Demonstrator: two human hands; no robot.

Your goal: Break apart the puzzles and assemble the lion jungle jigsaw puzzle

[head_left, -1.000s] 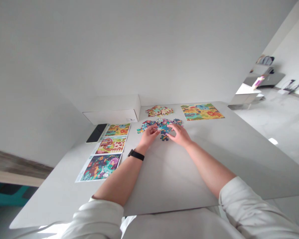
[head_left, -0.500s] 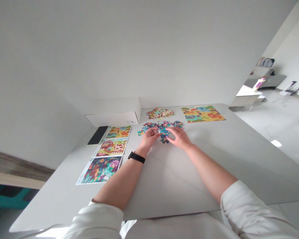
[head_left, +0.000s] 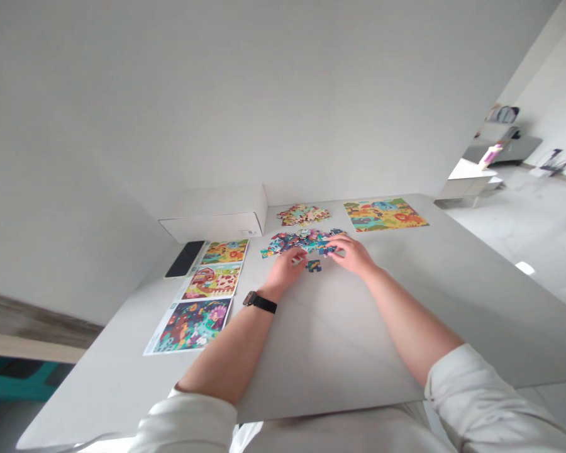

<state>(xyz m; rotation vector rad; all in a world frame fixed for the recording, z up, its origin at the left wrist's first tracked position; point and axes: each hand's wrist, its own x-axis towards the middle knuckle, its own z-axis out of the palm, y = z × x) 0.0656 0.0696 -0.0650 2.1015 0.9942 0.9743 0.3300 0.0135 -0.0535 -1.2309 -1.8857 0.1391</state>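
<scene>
On the table, a heap of dark, multicoloured jigsaw pieces lies just beyond my hands. My right hand pinches a dark blue puzzle piece at the heap's near right edge. Curled fingers on my left hand are drawn together at the heap's front; whatever is in them is too small to make out. Between the hands, a single dark blue piece with an orange mark lies flat, close to my left fingertips. A black watch is on my left wrist.
Behind lies a second, paler heap of pieces. A completed animal puzzle is at the back right. On the left are three picture sheets, a black phone and a white box against the wall.
My right hand has moved right, with blue puzzle material at its fingers. The dark blue piece now lies apart between my hands, where a joined column was before. My left hand shifted slightly right and nearer.
</scene>
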